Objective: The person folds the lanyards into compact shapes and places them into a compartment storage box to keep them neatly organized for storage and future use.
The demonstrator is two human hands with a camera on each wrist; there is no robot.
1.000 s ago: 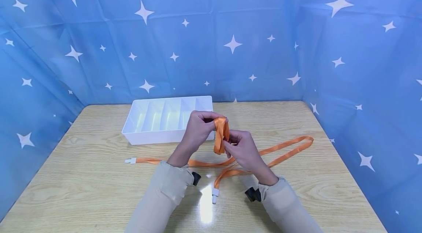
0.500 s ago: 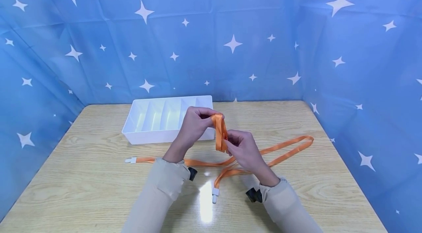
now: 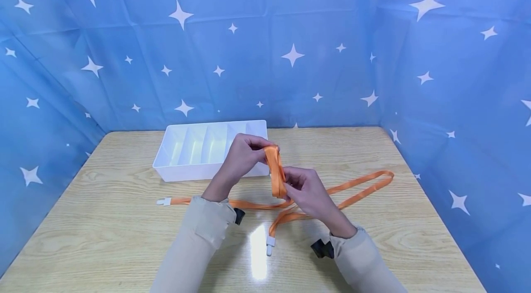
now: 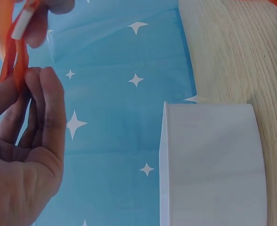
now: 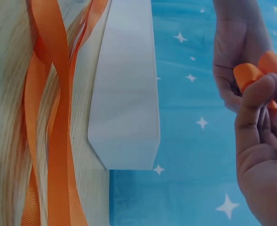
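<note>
A folded bundle of orange lanyard (image 3: 274,171) hangs in flat loops above the table. My left hand (image 3: 242,157) pinches its upper end between thumb and fingers. Lower down, the fingertips of my right hand (image 3: 306,190) grip the bundle's right side and bottom. In the left wrist view a white clip (image 4: 21,24) shows beside the orange strap (image 4: 4,33), by the right hand's fingers. The right wrist view shows the folded loops (image 5: 248,75) between both hands, partly covered by the right thumb.
Behind the hands stands a white tray (image 3: 188,173) split into several compartments. More orange lanyard (image 3: 352,198) lies on the wooden table (image 3: 103,219), looping to the right. Its white clips are at left (image 3: 164,202) and front (image 3: 270,243). A blue star-patterned curtain (image 3: 249,53) surrounds the table.
My left hand has shifted slightly left and away from me, drawing the top of the folded lanyard along. The right hand stays nearly in place, still gripping the bundle's lower part.
</note>
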